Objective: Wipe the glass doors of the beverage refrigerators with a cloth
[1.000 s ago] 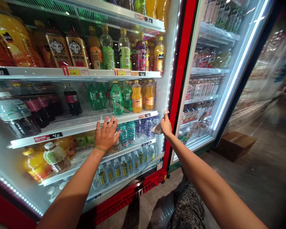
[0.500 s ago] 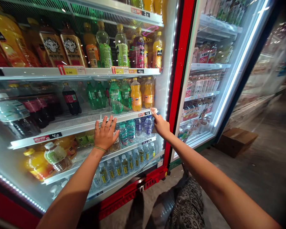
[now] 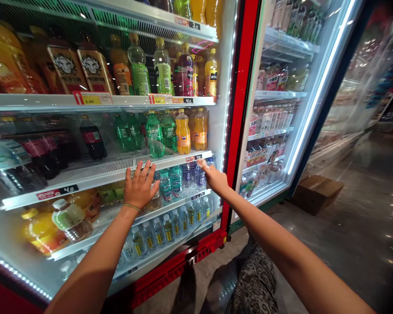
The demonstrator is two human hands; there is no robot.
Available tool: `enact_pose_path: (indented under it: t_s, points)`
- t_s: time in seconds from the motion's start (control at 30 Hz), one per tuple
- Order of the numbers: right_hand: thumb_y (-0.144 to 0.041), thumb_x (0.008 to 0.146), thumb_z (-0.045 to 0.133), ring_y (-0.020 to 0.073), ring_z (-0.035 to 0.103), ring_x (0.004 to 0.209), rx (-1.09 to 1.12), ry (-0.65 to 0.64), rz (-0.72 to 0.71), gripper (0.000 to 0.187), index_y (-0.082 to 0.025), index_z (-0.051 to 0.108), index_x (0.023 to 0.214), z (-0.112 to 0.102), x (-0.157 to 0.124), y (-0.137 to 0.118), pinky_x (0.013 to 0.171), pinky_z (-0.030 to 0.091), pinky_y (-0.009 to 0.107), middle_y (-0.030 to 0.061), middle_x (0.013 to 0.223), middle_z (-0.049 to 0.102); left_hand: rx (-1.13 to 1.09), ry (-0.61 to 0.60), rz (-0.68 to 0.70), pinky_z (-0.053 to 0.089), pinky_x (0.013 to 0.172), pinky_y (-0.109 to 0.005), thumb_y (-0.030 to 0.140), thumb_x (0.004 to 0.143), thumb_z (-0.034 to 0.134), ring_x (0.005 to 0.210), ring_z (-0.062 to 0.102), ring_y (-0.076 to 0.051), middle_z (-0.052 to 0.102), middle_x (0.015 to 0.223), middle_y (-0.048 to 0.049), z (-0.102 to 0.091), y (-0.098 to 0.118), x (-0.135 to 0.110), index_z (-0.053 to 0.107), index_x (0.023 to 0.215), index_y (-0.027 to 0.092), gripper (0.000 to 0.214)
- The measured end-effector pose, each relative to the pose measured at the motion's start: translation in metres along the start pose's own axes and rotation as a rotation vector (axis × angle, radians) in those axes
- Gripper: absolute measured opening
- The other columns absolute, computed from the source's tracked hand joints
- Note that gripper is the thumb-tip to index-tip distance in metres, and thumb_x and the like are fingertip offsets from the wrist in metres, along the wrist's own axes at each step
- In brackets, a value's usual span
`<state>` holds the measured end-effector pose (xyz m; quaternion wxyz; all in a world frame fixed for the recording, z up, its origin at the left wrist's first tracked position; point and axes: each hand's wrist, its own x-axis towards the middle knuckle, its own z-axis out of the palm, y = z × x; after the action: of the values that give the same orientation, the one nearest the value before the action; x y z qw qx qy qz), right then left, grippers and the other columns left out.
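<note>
My left hand (image 3: 139, 185) lies flat with its fingers spread against the glass front of a drinks fridge (image 3: 240, 109), in front of a shelf edge. To its right, my right hand (image 3: 216, 178) is closed around a small crumpled white tissue (image 3: 202, 163), held at the glass just below a price tag (image 3: 194, 157). Behind the tissue stand blue-labelled bottles (image 3: 200, 178). Orange soda bottles (image 3: 183, 133) and green soda bottles (image 3: 155, 135) are on the shelf above. Part of the tissue is hidden by my fingers.
Rows of small water bottles (image 3: 168, 229) line the bottom shelf. A second lit fridge (image 3: 275, 93) stands at the right, with a cardboard box (image 3: 317, 194) on the floor beyond it. A patterned garment (image 3: 258, 279) shows below my arms.
My right hand, with the tissue, has moved down and slightly left, from the shelf's price tag to just below it. My left hand stays flat. The view has shifted a little.
</note>
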<state>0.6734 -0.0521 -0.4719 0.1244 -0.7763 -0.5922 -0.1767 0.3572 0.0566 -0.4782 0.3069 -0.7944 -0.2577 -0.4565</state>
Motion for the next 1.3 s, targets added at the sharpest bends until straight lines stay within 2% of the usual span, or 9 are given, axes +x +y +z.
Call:
enact_pose_path:
  t_s: [0.17, 0.4, 0.53, 0.67, 0.8, 0.93, 1.1, 1.2, 1.3]
  points:
    - [-0.028, 0.104, 0.022, 0.0211, 0.067, 0.088, 0.321, 0.042, 0.416, 0.068, -0.037, -0.01, 0.164, 0.018, 0.005, 0.022, 0.072, 0.048, 0.029, 0.0106, 0.13, 0.065, -0.032, -0.021, -0.014, 0.006, 0.129, -0.064, 0.035, 0.092, 0.063, 0.154, 0.032, -0.036, 0.043, 0.162, -0.0111, 0.0, 0.0, -0.001, 0.023, 0.164, 0.031, 0.082]
    - [-0.028, 0.103, 0.014, 0.0235, 0.068, 0.086, 0.602, 0.007, 0.485, 0.066, -0.027, 0.0, 0.167, 0.04, -0.013, -0.013, 0.067, 0.047, 0.029, 0.011, 0.118, 0.071, -0.006, -0.002, 0.004, 0.007, 0.129, -0.063, 0.036, 0.093, 0.063, 0.154, 0.032, -0.035, 0.045, 0.16, -0.012, -0.001, 0.0, 0.0, 0.023, 0.164, 0.03, 0.082]
    - [-0.024, 0.103, 0.013, 0.0233, 0.067, 0.093, 0.48, 0.041, 0.192, 0.066, -0.025, -0.002, 0.167, 0.018, -0.009, -0.051, 0.071, 0.049, 0.029, 0.0124, 0.125, 0.067, 0.035, 0.009, 0.016, 0.006, 0.13, -0.061, 0.036, 0.092, 0.063, 0.154, 0.031, -0.034, 0.046, 0.16, -0.0121, 0.001, 0.0, 0.0, 0.024, 0.164, 0.029, 0.082]
    - [-0.025, 0.104, 0.028, 0.023, 0.065, 0.09, 0.232, 0.008, -0.215, 0.066, -0.04, 0.007, 0.165, 0.008, -0.022, -0.087, 0.071, 0.048, 0.03, 0.0088, 0.123, 0.065, 0.064, 0.009, 0.02, 0.005, 0.13, -0.061, 0.036, 0.092, 0.064, 0.155, 0.03, -0.034, 0.046, 0.16, -0.013, -0.001, 0.001, 0.0, 0.025, 0.164, 0.027, 0.082]
    - [-0.021, 0.105, 0.029, 0.02, 0.063, 0.086, 0.051, -0.019, -0.338, 0.066, -0.057, 0.013, 0.159, 0.008, -0.025, -0.076, 0.067, 0.044, 0.026, 0.0053, 0.114, 0.063, 0.06, -0.003, 0.025, 0.006, 0.13, -0.061, 0.037, 0.093, 0.064, 0.154, 0.032, -0.035, 0.046, 0.16, -0.0133, -0.002, 0.0, 0.001, 0.024, 0.164, 0.027, 0.082]
    - [-0.021, 0.104, 0.03, 0.0199, 0.065, 0.082, 0.059, -0.01, -0.121, 0.069, -0.049, 0.008, 0.163, 0.011, -0.013, -0.028, 0.067, 0.044, 0.027, 0.0072, 0.116, 0.062, 0.067, -0.002, 0.033, 0.006, 0.13, -0.061, 0.037, 0.093, 0.064, 0.154, 0.032, -0.035, 0.046, 0.159, -0.0132, -0.001, 0.0, 0.001, 0.022, 0.164, 0.027, 0.083]
    - [-0.03, 0.103, 0.029, 0.0261, 0.069, 0.09, 0.389, 0.077, 0.391, 0.067, -0.04, 0.008, 0.166, 0.017, 0.001, 0.017, 0.073, 0.049, 0.034, 0.0106, 0.128, 0.067, 0.072, 0.0, 0.028, 0.008, 0.13, -0.061, 0.037, 0.094, 0.062, 0.153, 0.033, -0.034, 0.045, 0.159, -0.0133, -0.001, 0.002, 0.001, 0.022, 0.164, 0.026, 0.082]
    - [-0.03, 0.102, 0.024, 0.0281, 0.069, 0.09, 0.57, 0.119, 0.508, 0.065, -0.031, 0.017, 0.166, 0.011, 0.011, 0.008, 0.072, 0.049, 0.034, 0.013, 0.12, 0.071, 0.102, 0.005, 0.036, 0.005, 0.13, -0.059, 0.038, 0.095, 0.06, 0.153, 0.033, -0.033, 0.046, 0.159, -0.0133, -0.003, 0.003, 0.001, 0.022, 0.164, 0.024, 0.08]
    - [-0.028, 0.102, 0.022, 0.0273, 0.069, 0.091, 0.582, 0.167, 0.337, 0.064, -0.027, 0.023, 0.165, 0.001, 0.011, -0.03, 0.073, 0.05, 0.033, 0.0133, 0.119, 0.071, 0.119, 0.002, 0.04, 0.004, 0.131, -0.057, 0.038, 0.096, 0.059, 0.153, 0.034, -0.032, 0.045, 0.159, -0.0129, -0.003, 0.003, 0.002, 0.023, 0.164, 0.023, 0.078]
